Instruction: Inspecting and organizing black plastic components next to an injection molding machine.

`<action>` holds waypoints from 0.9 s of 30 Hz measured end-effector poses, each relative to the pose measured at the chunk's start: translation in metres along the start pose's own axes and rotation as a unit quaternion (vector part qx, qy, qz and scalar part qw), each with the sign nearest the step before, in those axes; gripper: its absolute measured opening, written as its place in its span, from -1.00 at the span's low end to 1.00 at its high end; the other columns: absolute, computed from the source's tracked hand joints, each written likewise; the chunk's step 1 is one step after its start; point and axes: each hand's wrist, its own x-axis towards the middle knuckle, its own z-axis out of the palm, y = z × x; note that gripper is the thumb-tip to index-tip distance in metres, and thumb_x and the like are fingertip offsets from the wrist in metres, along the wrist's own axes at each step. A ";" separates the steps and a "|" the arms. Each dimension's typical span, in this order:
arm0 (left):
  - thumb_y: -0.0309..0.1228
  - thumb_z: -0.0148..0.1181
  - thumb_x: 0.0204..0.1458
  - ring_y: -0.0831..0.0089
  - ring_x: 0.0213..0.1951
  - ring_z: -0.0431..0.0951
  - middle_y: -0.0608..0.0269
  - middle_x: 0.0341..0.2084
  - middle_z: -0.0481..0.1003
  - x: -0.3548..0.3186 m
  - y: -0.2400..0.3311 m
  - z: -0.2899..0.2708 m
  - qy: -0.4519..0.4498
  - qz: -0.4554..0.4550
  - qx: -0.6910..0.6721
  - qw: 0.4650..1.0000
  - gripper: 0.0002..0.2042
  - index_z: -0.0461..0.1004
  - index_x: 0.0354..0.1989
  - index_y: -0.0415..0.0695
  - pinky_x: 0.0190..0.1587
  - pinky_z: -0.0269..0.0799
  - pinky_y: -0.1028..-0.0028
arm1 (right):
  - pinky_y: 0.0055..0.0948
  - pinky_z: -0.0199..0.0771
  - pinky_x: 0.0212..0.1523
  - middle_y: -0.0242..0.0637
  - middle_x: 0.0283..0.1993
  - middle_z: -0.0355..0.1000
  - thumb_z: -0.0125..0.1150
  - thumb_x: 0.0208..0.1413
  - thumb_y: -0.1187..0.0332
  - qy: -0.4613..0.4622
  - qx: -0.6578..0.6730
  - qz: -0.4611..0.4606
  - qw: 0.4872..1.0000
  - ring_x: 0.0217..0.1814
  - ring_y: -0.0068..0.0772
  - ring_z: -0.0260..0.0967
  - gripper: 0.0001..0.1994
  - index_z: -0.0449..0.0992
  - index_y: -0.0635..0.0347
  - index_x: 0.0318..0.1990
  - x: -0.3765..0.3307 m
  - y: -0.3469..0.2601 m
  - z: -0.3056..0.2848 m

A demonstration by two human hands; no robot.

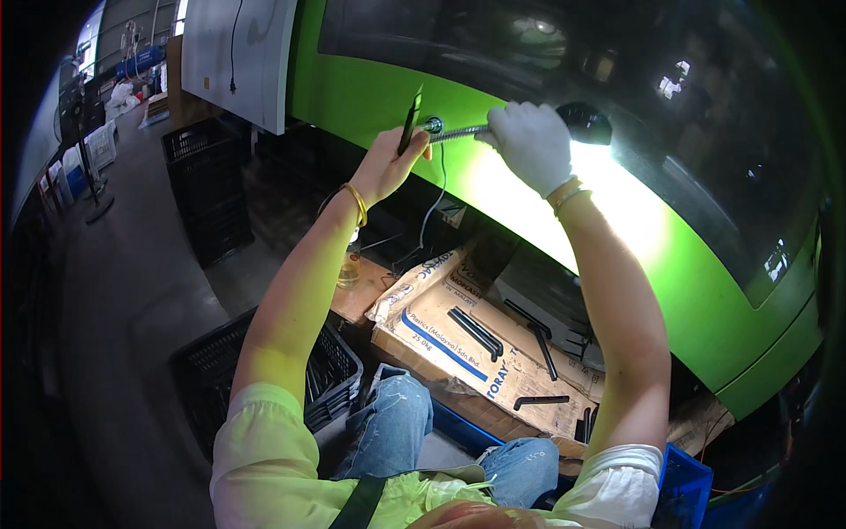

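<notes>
A lamp with a bendable metal neck (456,134) is fixed to the front of a green machine, and its black head (583,123) shines brightly on the panel. My right hand (529,145), in a white glove, is closed around the neck near the lamp head. At the base end, my bare left hand (388,167) is closed on a slim black pointed tool (410,121), its tip upward; its exact kind is unclear. The left fingertips are beside the lamp's neck, and whether they touch it is hard to tell.
Below my arms lies a flattened cardboard sheet (432,339) with several black angled plastic parts (476,333). A black crate (344,361) of dark parts stands at left, stacked black crates (207,189) beyond. A blue bin (686,480) is at lower right. A thin cable (432,212) hangs under the machine.
</notes>
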 end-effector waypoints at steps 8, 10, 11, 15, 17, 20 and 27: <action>0.11 -0.15 0.26 0.50 -0.53 0.21 0.35 -0.65 0.18 0.002 -0.005 0.015 0.098 0.009 -0.016 0.995 -0.46 0.27 -0.53 -0.15 -0.43 0.14 0.43 | -0.36 0.25 -0.44 -0.43 -0.57 0.31 0.17 0.09 -0.01 -0.027 0.004 -0.013 1.000 -0.50 -0.36 0.35 -0.67 0.37 0.01 -0.47 0.019 0.008 0.007; 0.13 -0.16 0.25 0.45 -0.55 0.22 0.30 -0.67 0.18 0.006 -0.006 0.016 0.134 -0.001 -0.009 0.991 -0.44 0.27 -0.53 -0.16 -0.45 0.15 0.42 | -0.35 0.27 -0.45 -0.43 -0.60 0.30 0.15 0.10 -0.03 -0.014 -0.003 0.019 1.000 -0.53 -0.34 0.35 -0.66 0.37 0.01 -0.47 0.023 0.005 0.009; 0.18 -0.06 0.17 0.41 -0.60 0.25 0.24 -0.69 0.27 0.008 -0.004 0.015 0.143 0.003 -0.021 0.989 -0.40 0.30 -0.51 -0.23 -0.48 0.22 0.38 | -0.35 0.27 -0.45 -0.43 -0.60 0.30 0.15 0.10 -0.03 -0.016 -0.003 0.018 1.000 -0.53 -0.34 0.35 -0.66 0.37 0.01 -0.47 0.024 0.005 0.011; 0.16 -0.06 0.18 0.39 -0.60 0.27 0.23 -0.69 0.29 0.007 0.000 0.015 0.149 -0.024 -0.028 0.988 -0.41 0.31 -0.51 -0.23 -0.47 0.23 0.37 | -0.33 0.32 -0.48 -0.41 -0.60 0.31 0.13 0.13 0.00 -0.033 -0.013 0.097 0.995 -0.54 -0.31 0.36 -0.68 0.37 0.03 -0.45 0.026 -0.009 0.013; 0.13 -0.06 0.20 0.38 -0.60 0.27 0.22 -0.68 0.30 0.009 0.002 0.016 0.178 -0.019 -0.012 0.984 -0.44 0.31 -0.49 -0.23 -0.47 0.24 0.37 | -0.32 0.35 -0.48 -0.40 -0.57 0.33 0.14 0.14 0.05 -0.049 -0.022 0.146 0.988 -0.52 -0.29 0.38 -0.71 0.36 0.05 -0.43 0.026 -0.015 0.012; 0.10 -0.06 0.22 0.38 -0.59 0.27 0.21 -0.68 0.30 0.006 0.004 0.021 0.139 -0.018 -0.027 0.990 -0.45 0.32 -0.49 -0.23 -0.47 0.24 0.37 | -0.32 0.32 -0.45 -0.43 -0.60 0.32 0.13 0.13 -0.03 -0.029 -0.029 0.165 0.986 -0.53 -0.33 0.38 -0.66 0.39 0.01 -0.47 0.011 -0.018 0.016; -0.10 -0.03 0.27 0.40 -0.53 0.28 0.25 -0.64 0.27 -0.007 -0.011 0.022 0.140 0.013 0.004 0.990 -0.62 0.32 -0.46 -0.17 -0.41 0.21 0.38 | -0.15 0.21 0.29 -0.27 -0.12 0.38 0.36 -0.12 0.15 0.023 0.064 0.070 0.995 0.02 -0.24 0.34 -0.49 0.41 0.11 0.00 -0.013 -0.048 -0.028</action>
